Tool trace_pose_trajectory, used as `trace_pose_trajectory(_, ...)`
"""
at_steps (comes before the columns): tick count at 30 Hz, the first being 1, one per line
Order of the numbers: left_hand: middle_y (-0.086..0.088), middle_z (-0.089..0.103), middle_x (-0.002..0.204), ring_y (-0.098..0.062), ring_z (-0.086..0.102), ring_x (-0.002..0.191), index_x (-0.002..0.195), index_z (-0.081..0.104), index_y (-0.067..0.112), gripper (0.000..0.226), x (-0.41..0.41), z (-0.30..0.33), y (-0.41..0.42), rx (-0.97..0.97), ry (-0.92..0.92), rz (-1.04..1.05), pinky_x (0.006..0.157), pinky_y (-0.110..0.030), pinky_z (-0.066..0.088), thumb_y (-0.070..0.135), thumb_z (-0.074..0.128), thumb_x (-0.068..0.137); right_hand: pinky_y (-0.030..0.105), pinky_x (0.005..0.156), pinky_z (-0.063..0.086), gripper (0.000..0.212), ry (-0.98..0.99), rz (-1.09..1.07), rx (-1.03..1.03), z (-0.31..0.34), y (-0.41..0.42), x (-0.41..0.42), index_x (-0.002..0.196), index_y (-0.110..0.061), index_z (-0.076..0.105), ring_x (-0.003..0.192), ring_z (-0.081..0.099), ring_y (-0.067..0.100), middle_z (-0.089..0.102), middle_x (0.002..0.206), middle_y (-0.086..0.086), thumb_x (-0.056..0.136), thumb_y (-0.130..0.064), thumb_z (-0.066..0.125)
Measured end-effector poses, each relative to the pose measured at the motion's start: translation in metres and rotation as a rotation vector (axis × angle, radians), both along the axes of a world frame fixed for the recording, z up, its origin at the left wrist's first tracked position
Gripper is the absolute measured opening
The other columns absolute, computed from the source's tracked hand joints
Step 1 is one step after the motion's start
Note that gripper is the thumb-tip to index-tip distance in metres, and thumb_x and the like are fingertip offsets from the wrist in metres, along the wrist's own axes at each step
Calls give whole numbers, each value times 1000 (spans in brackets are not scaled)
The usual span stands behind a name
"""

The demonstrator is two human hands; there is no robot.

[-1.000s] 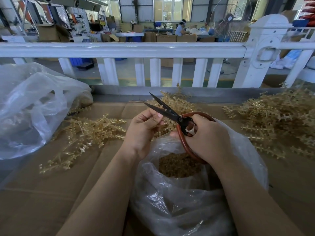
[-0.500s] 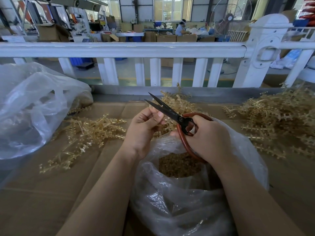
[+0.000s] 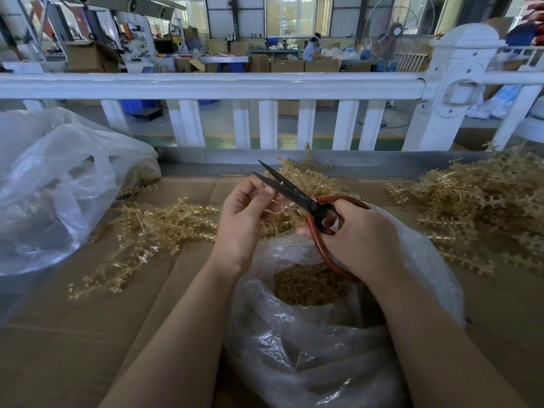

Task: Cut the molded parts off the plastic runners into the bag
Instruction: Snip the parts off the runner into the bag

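My right hand [image 3: 356, 237] grips the red loop handles of black-bladed scissors [image 3: 290, 191], whose blades stand apart and point up-left. My left hand [image 3: 244, 219] pinches a thin translucent yellow runner [image 3: 272, 214] between thumb and fingers, right at the blades. Below both hands a clear plastic bag [image 3: 309, 348] stands open, with a heap of small yellow cut parts [image 3: 309, 285] inside. Most of the held runner is hidden behind my left hand.
Piles of yellow runners lie on the cardboard-covered table: one at left [image 3: 147, 228], one behind the hands [image 3: 306, 178], a big one at right [image 3: 482, 207]. A large clear bag [image 3: 50, 184] sits at far left. A white railing [image 3: 220, 83] bounds the table's far edge.
The scissor blades have shifted slightly toward my left hand's fingers, and my left fingers have adjusted on the runner. Both hands stay over the bag.
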State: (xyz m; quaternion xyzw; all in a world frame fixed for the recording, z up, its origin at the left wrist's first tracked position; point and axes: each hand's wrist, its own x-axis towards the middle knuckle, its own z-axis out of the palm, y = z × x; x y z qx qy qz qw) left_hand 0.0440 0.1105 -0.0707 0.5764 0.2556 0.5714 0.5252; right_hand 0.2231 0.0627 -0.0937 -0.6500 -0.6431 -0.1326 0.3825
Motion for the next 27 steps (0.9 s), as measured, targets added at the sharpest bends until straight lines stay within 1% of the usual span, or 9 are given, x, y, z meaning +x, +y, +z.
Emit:
trace_pose_trajectory(2, 5, 68, 80, -9, 58, 72, 88, 62, 11, 16, 0, 0, 0, 17, -2, 11, 70, -19, 48, 5, 52, 100, 15, 56, 41, 77, -4, -2, -2, 0, 1, 0, 79, -29, 64, 61, 49, 0, 53, 68, -23, 71, -98, 31)
trace_pose_trajectory(4, 6, 67, 78, -7, 58, 72, 87, 62, 10, 18, 0, -1, 0, 43, 10, 20, 70, -19, 49, 4, 51, 100, 17, 57, 44, 79, -3, 1, -4, 0, 1, 0, 79, -27, 65, 61, 49, 0, 54, 68, -23, 70, -98, 30)
trace_pose_trajectory(8, 1, 64, 77, -8, 55, 70, 87, 59, 7, 17, 1, -3, 2, 52, -3, 42, 68, -18, 46, 3, 50, 100, 8, 53, 26, 71, 20, 2, -6, 3, -1, -1, 73, -31, 58, 54, 39, -10, 39, 57, -29, 70, -98, 32)
trace_pose_trajectory(10, 0, 64, 80, -9, 55, 71, 88, 61, 9, 19, 1, -3, 2, 49, -5, 37, 68, -19, 46, 5, 47, 102, 7, 54, 25, 69, 27, 16, -2, 3, -1, -1, 74, -32, 58, 54, 38, -11, 37, 58, -30, 71, -97, 34)
trace_pose_trajectory(13, 0, 66, 83, -10, 56, 73, 90, 63, 11, 23, 0, -4, 3, 51, 1, 35, 70, -20, 46, 9, 45, 104, 7, 56, 28, 74, 42, 38, -4, 3, -1, -1, 79, -29, 64, 56, 42, -7, 44, 63, -27, 71, -96, 35)
trace_pose_trajectory(17, -2, 65, 85, -13, 56, 77, 89, 62, 14, 23, -1, -3, 2, 67, 16, 41, 73, -23, 46, 10, 45, 104, 7, 58, 34, 82, 40, 60, -38, 3, -2, 0, 83, -24, 68, 62, 53, 1, 60, 70, -19, 70, -97, 34)
trace_pose_trajectory(22, -6, 63, 88, -15, 55, 77, 91, 61, 11, 18, 0, -3, 2, 59, 39, 54, 73, -23, 46, 10, 48, 103, 8, 59, 34, 76, 30, 58, -60, 5, -4, 0, 87, -25, 69, 66, 54, 1, 60, 74, -20, 71, -94, 40)
trace_pose_trajectory(25, -5, 65, 89, -16, 55, 79, 95, 66, 12, 18, 1, -3, 0, 122, 88, 75, 73, -23, 46, 10, 49, 103, 9, 57, 30, 69, 14, 47, -46, 6, -5, 0, 89, -28, 67, 65, 49, -1, 52, 72, -25, 74, -91, 42)
trace_pose_trajectory(27, 6, 68, 86, -10, 59, 80, 96, 67, 16, 21, 1, -2, -2, 168, 117, 82, 72, -19, 47, 8, 49, 103, 8, 56, 27, 64, 23, 37, -25, 7, -6, -1, 86, -28, 65, 61, 42, -5, 43, 68, -29, 75, -87, 46)
